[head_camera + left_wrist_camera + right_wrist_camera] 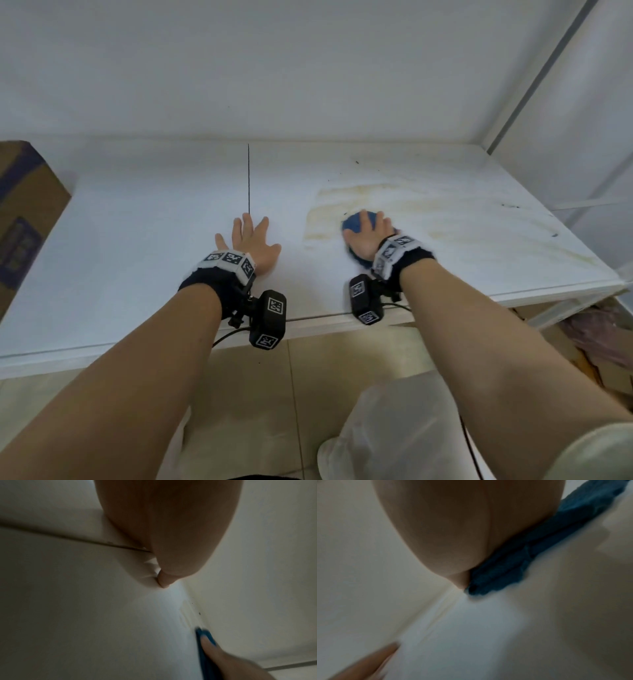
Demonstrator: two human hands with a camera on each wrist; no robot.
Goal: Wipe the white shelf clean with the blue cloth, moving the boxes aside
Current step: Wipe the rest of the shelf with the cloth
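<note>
Sitting far L on shelf (137, 212): cardboard box (24, 219).

The shelf (154, 219) under my hands was white, split by a thin black seam down its middle. Right of centre in the frame it carried yellowish-brown stains (394, 202) and a few dark specks. The cloth (354, 222) under my right hand (368, 236) was deep blue. At the left edge stood a brown cardboard box (24, 212) with purple print. My wrist bands (229, 262) were white with black square-patterned markers over black cuffs. The floor tiles (267, 394) at the bottom were pale beige.
</note>
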